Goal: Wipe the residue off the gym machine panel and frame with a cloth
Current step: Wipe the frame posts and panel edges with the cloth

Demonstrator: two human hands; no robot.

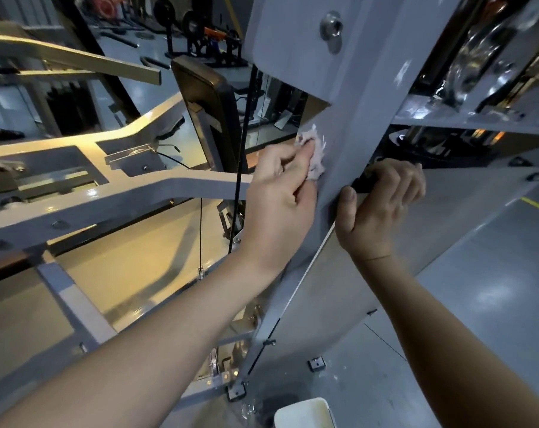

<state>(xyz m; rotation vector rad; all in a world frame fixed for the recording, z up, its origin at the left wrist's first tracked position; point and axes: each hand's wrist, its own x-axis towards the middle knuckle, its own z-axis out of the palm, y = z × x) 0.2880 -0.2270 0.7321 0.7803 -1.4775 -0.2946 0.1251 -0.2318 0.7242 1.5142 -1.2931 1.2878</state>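
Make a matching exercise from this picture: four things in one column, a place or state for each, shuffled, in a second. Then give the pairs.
1. cloth
2. right hand
3. white container
4. bolt

A. on the floor, at the bottom edge of the view
B. high on the grey panel
C. pressed to the grey frame by the left hand
D. curled round a black piece at the panel's edge

Pairs: 1-C, 2-D, 3-A, 4-B

The glossy grey floor [493,273] carries 1 white tub [303,413] and the machine's feet [316,363].
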